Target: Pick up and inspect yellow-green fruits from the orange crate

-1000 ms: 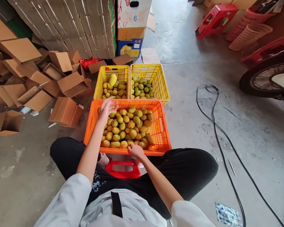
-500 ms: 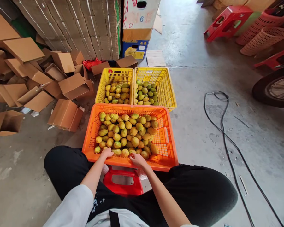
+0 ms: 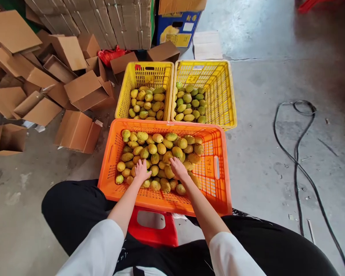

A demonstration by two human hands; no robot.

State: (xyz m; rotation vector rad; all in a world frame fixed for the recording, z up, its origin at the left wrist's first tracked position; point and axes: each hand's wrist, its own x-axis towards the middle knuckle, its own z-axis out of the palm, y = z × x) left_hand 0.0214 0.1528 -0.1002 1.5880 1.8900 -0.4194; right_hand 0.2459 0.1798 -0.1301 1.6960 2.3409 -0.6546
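Yellow-green oval fruits (image 3: 154, 158) fill most of an orange plastic crate (image 3: 222, 168) in front of me. My left hand (image 3: 142, 171) lies over the fruits left of the middle, fingers spread and thumb apart, with none lifted. To its right, my right hand (image 3: 178, 168) reaches down onto the pile, its fingers bent over a yellow fruit (image 3: 168, 172) and touching the fruits there. Both hands are inside the crate's rim, and part of the fruit beneath them is hidden.
Two yellow crates, a left one (image 3: 120, 97) and a right one (image 3: 232, 103), adjoin the orange crate's far side and hold similar fruits. A red stool (image 3: 172, 230) stands between my legs. Cardboard boxes (image 3: 86, 92) litter the floor at left; a black cable (image 3: 297, 168) lies at right.
Both hands have moved from the near edge of the orange crate farther in over the fruits. The view has tilted down and come closer to the crates.
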